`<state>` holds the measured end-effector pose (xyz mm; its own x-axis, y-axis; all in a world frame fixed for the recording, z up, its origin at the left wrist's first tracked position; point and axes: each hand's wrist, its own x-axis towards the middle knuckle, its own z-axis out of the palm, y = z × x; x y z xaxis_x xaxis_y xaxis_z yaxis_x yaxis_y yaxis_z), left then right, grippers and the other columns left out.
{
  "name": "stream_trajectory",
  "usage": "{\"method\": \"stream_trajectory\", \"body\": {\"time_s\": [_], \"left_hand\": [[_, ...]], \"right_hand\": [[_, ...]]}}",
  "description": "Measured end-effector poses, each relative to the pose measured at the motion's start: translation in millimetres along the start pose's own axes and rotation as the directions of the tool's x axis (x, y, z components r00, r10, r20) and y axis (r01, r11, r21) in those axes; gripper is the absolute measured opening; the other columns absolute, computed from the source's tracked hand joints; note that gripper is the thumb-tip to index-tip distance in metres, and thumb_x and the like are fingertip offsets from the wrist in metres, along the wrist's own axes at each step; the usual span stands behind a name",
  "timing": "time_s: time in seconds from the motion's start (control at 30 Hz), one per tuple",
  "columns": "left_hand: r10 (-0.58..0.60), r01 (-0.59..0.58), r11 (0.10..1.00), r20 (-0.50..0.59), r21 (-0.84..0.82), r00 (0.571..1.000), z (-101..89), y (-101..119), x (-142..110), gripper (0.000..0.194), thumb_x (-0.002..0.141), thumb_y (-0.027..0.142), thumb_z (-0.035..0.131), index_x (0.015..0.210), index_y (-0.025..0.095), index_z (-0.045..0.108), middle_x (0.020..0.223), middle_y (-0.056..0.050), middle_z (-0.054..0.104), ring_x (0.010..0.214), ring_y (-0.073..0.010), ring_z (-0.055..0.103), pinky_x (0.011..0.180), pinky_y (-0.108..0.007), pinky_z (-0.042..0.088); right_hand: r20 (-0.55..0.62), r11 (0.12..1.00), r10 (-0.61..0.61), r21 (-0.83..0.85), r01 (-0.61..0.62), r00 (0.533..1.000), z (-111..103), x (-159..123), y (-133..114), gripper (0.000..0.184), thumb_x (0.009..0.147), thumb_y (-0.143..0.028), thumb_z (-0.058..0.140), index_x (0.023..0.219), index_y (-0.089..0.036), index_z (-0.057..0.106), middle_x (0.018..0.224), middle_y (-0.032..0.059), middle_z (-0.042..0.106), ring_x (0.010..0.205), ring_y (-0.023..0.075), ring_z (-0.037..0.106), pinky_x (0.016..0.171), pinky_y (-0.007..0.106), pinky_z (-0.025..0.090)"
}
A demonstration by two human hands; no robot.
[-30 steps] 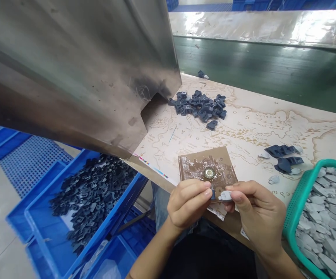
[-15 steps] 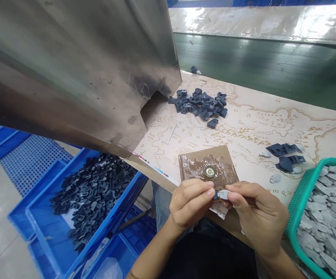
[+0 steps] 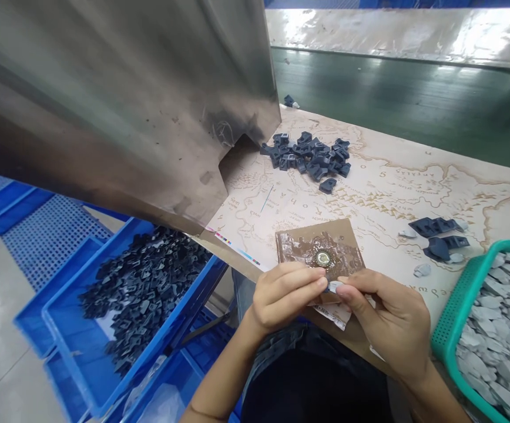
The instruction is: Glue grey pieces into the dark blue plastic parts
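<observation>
My left hand (image 3: 284, 296) and my right hand (image 3: 382, 314) meet over the near edge of a brown cardboard pad (image 3: 292, 249). The pad carries shiny tape and a round brass-coloured metal fitting (image 3: 322, 258). Between the right fingertips I see a small pale grey plastic piece (image 3: 335, 286). It presses against a dark blue plastic piece (image 3: 327, 286) pinched by my left fingers, which is mostly hidden. Beyond the pad lies a heap of similar dark blue pieces (image 3: 308, 155).
A steel hood (image 3: 105, 106) overhangs the map-printed table mat (image 3: 387, 200) at left. Below left, a blue crate (image 3: 105, 282) holds dark pieces. A green basket (image 3: 451, 305) of grey pieces sits at right, with a few joined dark and grey pieces (image 3: 435, 227) beside it.
My hands have moved up and closer together over the pad. The grey and dark blue pieces are now pressed together and more hidden by my fingers. The whole view has shifted slightly.
</observation>
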<state>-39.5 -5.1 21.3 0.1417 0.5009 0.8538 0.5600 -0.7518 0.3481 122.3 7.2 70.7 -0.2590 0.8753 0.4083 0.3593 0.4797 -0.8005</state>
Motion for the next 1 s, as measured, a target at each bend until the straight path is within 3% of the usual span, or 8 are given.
{"method": "stream_trajectory", "body": {"time_s": [0.17, 0.43, 0.53, 0.63, 0.73, 0.83, 0.93, 1.0], "left_hand": [[-0.010, 0.011, 0.999, 0.009, -0.043, 1.000, -1.9, 1.1, -4.8, 0.023, 0.082, 0.007, 0.061, 0.105, 0.011, 0.063, 0.094, -0.007, 0.070, 0.089, -0.0133, 0.065, 0.072, -0.024, 0.058], [-0.117, 0.122, 0.981, 0.047, -0.148, 0.992, 3.4, 0.3, -2.3, 0.020, 0.082, 0.008, 0.062, 0.101, 0.010, 0.062, 0.091, -0.008, 0.068, 0.086, -0.0123, 0.065, 0.073, -0.022, 0.056], [-0.183, 0.197, 0.966, 0.094, -0.166, 0.979, 5.7, 0.7, -2.2, 0.023, 0.083, 0.010, 0.061, 0.105, 0.012, 0.060, 0.092, -0.008, 0.068, 0.085, -0.0120, 0.065, 0.073, -0.022, 0.056], [-0.090, 0.111, 0.979, 0.129, -0.170, 0.988, 1.1, -7.0, 2.4, 0.031, 0.086, 0.019, 0.059, 0.115, 0.013, 0.055, 0.098, -0.010, 0.068, 0.092, -0.0142, 0.065, 0.079, -0.024, 0.055], [0.045, -0.008, 0.984, 0.201, -0.180, 0.979, -7.8, -36.1, 15.5, 0.056, 0.082, 0.046, 0.061, 0.127, 0.017, 0.046, 0.109, -0.012, 0.066, 0.103, -0.0192, 0.062, 0.085, -0.032, 0.055], [-0.107, 0.119, 0.993, 0.282, -0.023, 0.953, -4.4, -85.6, 39.1, 0.058, 0.084, 0.054, 0.053, 0.130, 0.021, 0.044, 0.116, -0.011, 0.064, 0.106, -0.0208, 0.060, 0.087, -0.036, 0.053], [-0.338, 0.280, 0.934, 0.292, 0.224, 0.895, 21.8, -131.4, 65.4, 0.044, 0.089, 0.041, 0.051, 0.125, 0.016, 0.050, 0.119, -0.013, 0.062, 0.111, -0.0227, 0.056, 0.091, -0.037, 0.050], [-0.370, 0.270, 0.915, 0.354, 0.300, 0.859, 43.6, -148.2, 77.1, 0.048, 0.086, 0.040, 0.056, 0.126, 0.016, 0.050, 0.124, -0.014, 0.058, 0.116, -0.0249, 0.052, 0.091, -0.037, 0.049]], "right_hand": [[0.040, 1.000, -0.010, 0.005, 0.010, 0.999, -1.7, 0.4, -1.9, 0.018, 0.085, -0.022, 0.060, 0.068, -0.019, 0.059, 0.058, -0.0027, 0.064, 0.048, 0.0070, 0.057, 0.048, 0.015, 0.046], [0.061, 0.964, 0.178, 0.188, -0.187, 0.982, 10.1, -2.6, 7.8, 0.025, 0.086, -0.032, 0.059, 0.065, -0.018, 0.056, 0.053, -0.0042, 0.060, 0.043, 0.0064, 0.054, 0.041, 0.014, 0.043], [0.036, 0.969, 0.218, 0.113, -0.221, 0.975, 13.7, -0.2, 8.6, 0.028, 0.088, -0.040, 0.055, 0.069, -0.019, 0.060, 0.056, -0.0023, 0.063, 0.047, 0.0083, 0.058, 0.044, 0.015, 0.046], [0.102, 0.986, 0.158, -0.069, -0.151, 0.982, 5.1, 0.8, -0.7, 0.029, 0.087, -0.045, 0.054, 0.078, -0.019, 0.063, 0.062, -0.0013, 0.066, 0.048, 0.0094, 0.058, 0.046, 0.017, 0.047], [0.181, 0.961, 0.069, -0.277, -0.016, 0.981, -20.9, -1.0, -14.4, 0.022, 0.089, -0.042, 0.052, 0.086, -0.022, 0.062, 0.066, -0.0016, 0.067, 0.050, 0.0096, 0.059, 0.047, 0.018, 0.046], [0.261, 0.904, 0.051, -0.423, 0.066, 0.964, -55.4, 9.6, -16.1, 0.018, 0.089, -0.040, 0.051, 0.092, -0.025, 0.061, 0.076, -0.0004, 0.070, 0.053, 0.0120, 0.061, 0.045, 0.021, 0.044], [0.284, 0.792, 0.255, -0.609, -0.031, 0.925, -83.1, 51.9, 5.3, 0.013, 0.083, -0.035, 0.056, 0.087, -0.024, 0.062, 0.074, 0.0010, 0.069, 0.054, 0.0159, 0.061, 0.047, 0.025, 0.043], [0.134, 0.605, 0.426, -0.777, -0.172, 0.895, -93.8, 94.4, 31.2, 0.006, 0.075, -0.027, 0.062, 0.075, -0.022, 0.060, 0.074, 0.0028, 0.068, 0.063, 0.0183, 0.061, 0.057, 0.027, 0.044]]}}
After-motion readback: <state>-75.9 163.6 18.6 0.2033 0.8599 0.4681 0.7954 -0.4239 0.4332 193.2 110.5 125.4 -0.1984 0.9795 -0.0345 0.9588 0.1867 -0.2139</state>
